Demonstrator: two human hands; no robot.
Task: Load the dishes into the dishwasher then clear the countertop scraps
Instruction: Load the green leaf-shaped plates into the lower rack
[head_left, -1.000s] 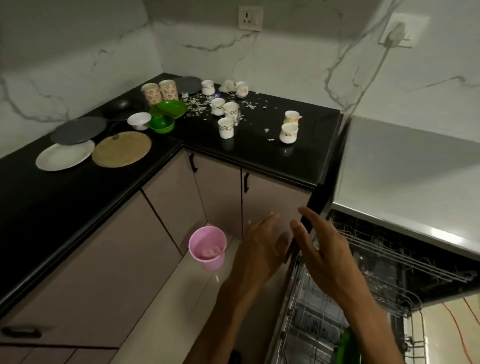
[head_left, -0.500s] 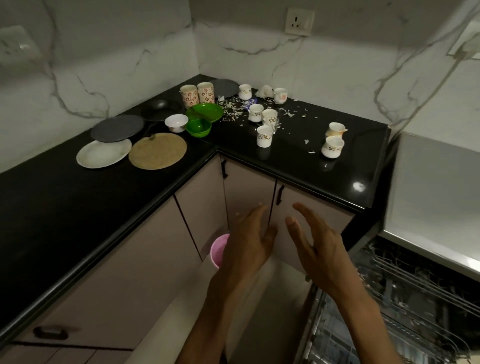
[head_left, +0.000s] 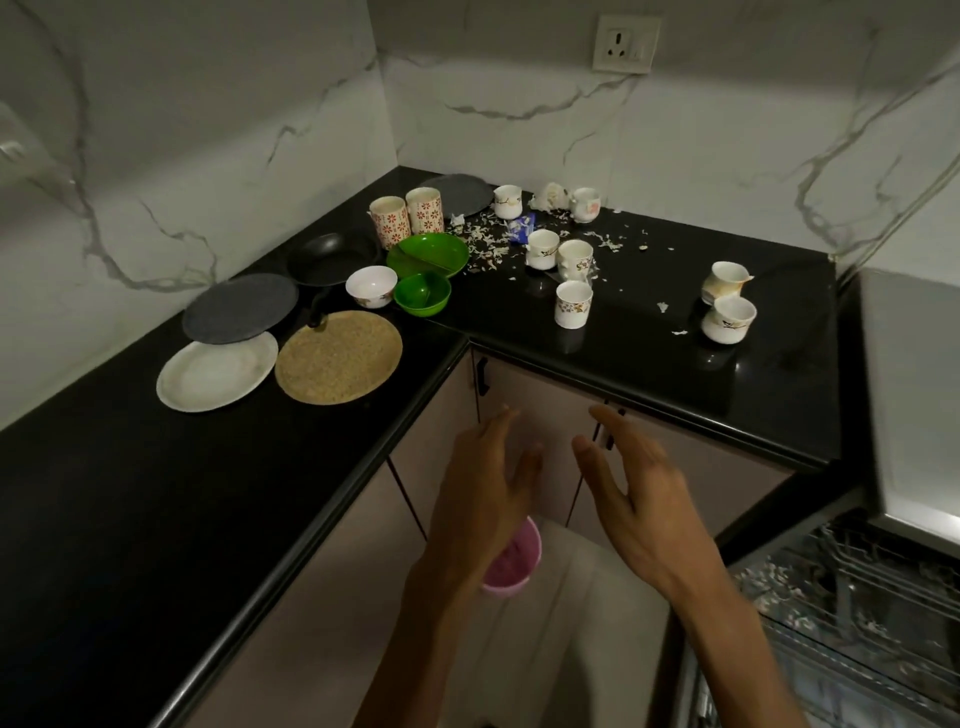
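Observation:
Dishes cover the black L-shaped countertop (head_left: 104, 493): a white plate (head_left: 217, 371), a grey plate (head_left: 240, 307), a round woven mat (head_left: 338, 356), a black pan (head_left: 332, 258), a white bowl (head_left: 371, 286), a green bowl (head_left: 422, 294), a green divided plate (head_left: 428, 254), two patterned tumblers (head_left: 408, 215) and several white cups (head_left: 573, 304). Pale scraps (head_left: 488, 244) litter the corner. My left hand (head_left: 488, 499) and my right hand (head_left: 639, 493) hover empty in front of the cabinets, fingers straight, below the counter edge. The open dishwasher rack (head_left: 852, 613) is at the lower right.
A pink bucket (head_left: 511, 564) stands on the floor in the corner, partly hidden by my left wrist. Two more cups (head_left: 727, 306) sit near the counter's right end. The dishwasher's steel top (head_left: 909, 395) borders the counter. A wall socket (head_left: 626, 44) is above.
The view has swung left, from the dishwasher toward the counter. Both hands have risen a little and stay empty and spread.

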